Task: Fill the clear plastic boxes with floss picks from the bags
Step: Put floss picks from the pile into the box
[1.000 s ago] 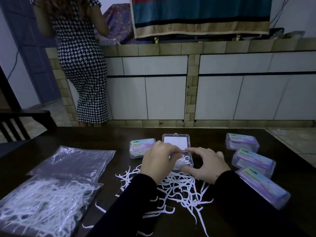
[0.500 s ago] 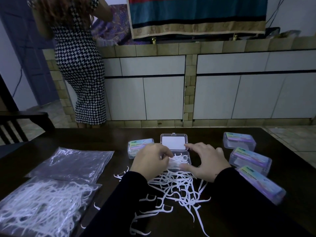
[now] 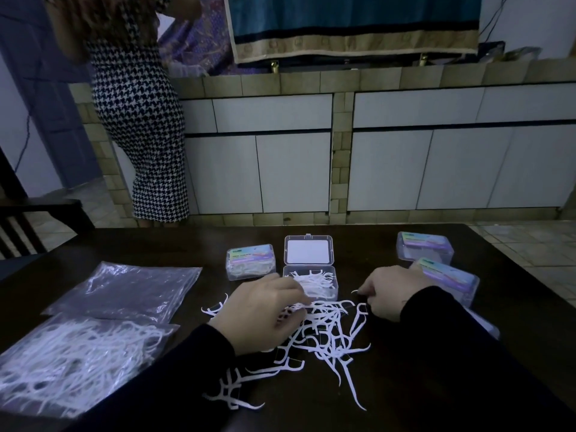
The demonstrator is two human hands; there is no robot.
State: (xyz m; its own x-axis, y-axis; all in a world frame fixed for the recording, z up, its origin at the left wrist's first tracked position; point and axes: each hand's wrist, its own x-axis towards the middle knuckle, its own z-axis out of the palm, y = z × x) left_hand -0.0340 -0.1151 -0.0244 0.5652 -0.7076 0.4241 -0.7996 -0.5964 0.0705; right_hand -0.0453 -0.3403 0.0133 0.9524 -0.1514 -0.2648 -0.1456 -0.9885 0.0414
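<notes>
I am looking down at a dark table (image 3: 467, 307). My left hand (image 3: 261, 316) is lying on the loose pile of floss picks (image 3: 327, 332), fingers curled down and pinching some picks at their tips. My right hand (image 3: 389, 291) is sitting just right of the pile, pinching one pick (image 3: 355, 291) between thumb and finger. The open clear box (image 3: 311, 283) is sitting just beyond both hands, partly full of picks, its lid (image 3: 308, 249) lying flat behind it. A bag of picks (image 3: 71, 360) is lying well off to my left.
</notes>
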